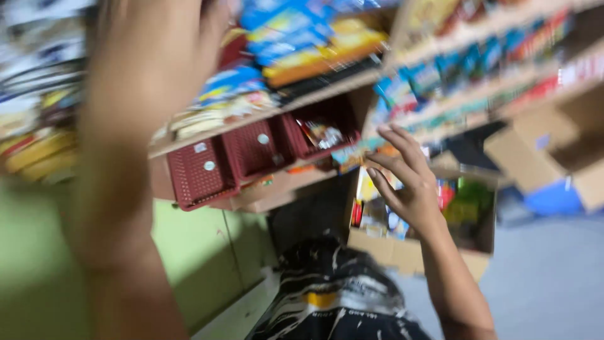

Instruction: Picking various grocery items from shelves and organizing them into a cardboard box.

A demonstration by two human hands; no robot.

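- I judge shelf stocking underway: my right hand (406,179) hovers open-fingered, empty, above the cardboard box (402,252) of packets.
- My left hand (151,56) is raised at the shelf (264,113); blur hides its grip.
- Next, 1 packet needs a firm pinch.

We see blue and yellow packs (314,38) on the shelf above the red baskets (251,154); one basket holds a red-and-white packet (322,134). White oval labels (209,165) mark the basket fronts. Right of them, the cardboard box (402,252) holds green and red packets (462,201).
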